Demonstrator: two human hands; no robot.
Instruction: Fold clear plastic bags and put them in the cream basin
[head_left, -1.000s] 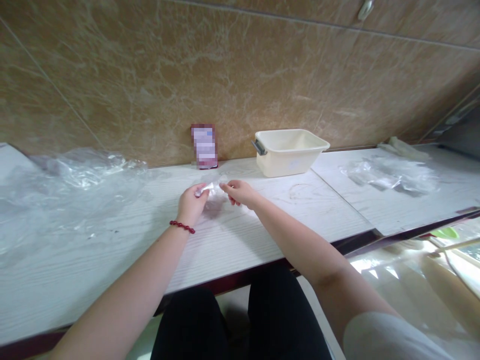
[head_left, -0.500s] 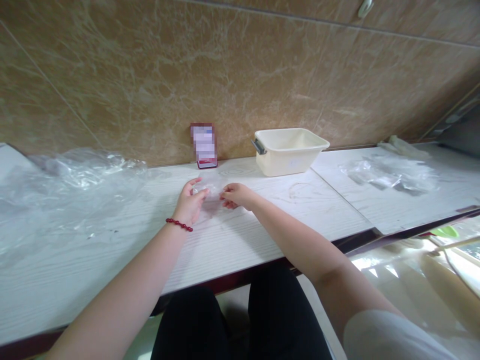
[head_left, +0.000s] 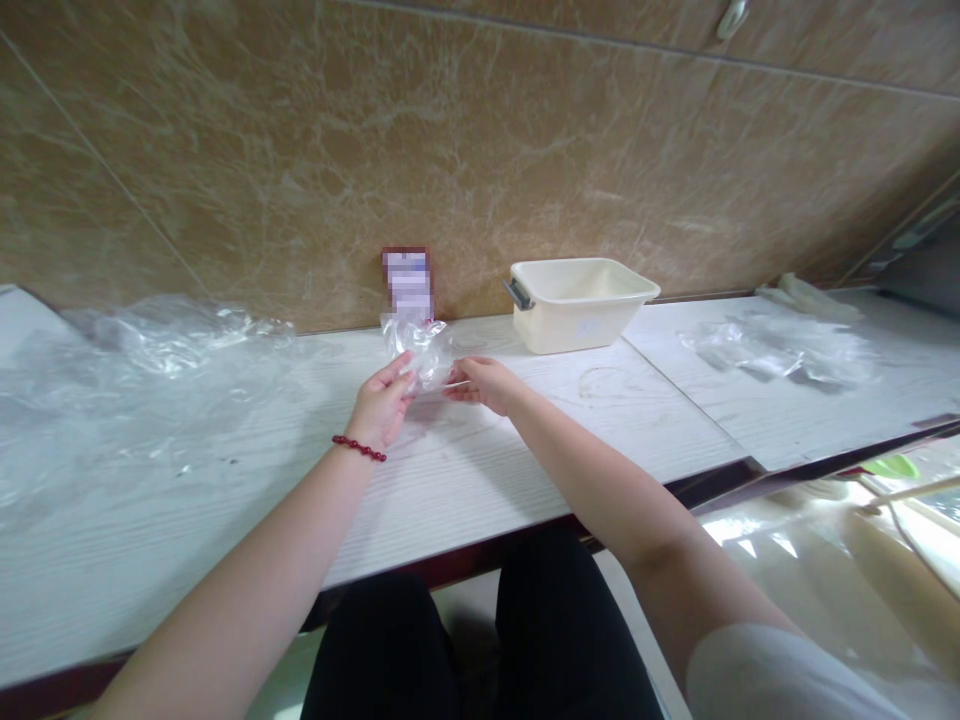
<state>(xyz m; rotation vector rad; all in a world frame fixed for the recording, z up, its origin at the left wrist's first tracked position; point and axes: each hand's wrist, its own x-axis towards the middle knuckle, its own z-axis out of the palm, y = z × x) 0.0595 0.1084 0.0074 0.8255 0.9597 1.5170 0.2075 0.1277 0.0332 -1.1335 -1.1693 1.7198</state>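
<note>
Both hands meet over the middle of the white table. My left hand, with a red bead bracelet at the wrist, pinches the left side of a small clear plastic bag. My right hand grips the bag's right side with closed fingers. The bag stands up crumpled between the two hands, lifted a little off the tabletop. I cannot make out whether anything is inside it.
A cream plastic tub with a grey handle stands at the back by the brown marble wall. A small red box leans on the wall behind the bag. Clear plastic sheeting covers the left; more plastic lies right.
The plastic bag, held low and flat against the table before, is now pulled upward and spread between my hands. Both hands stayed in nearly the same place.
</note>
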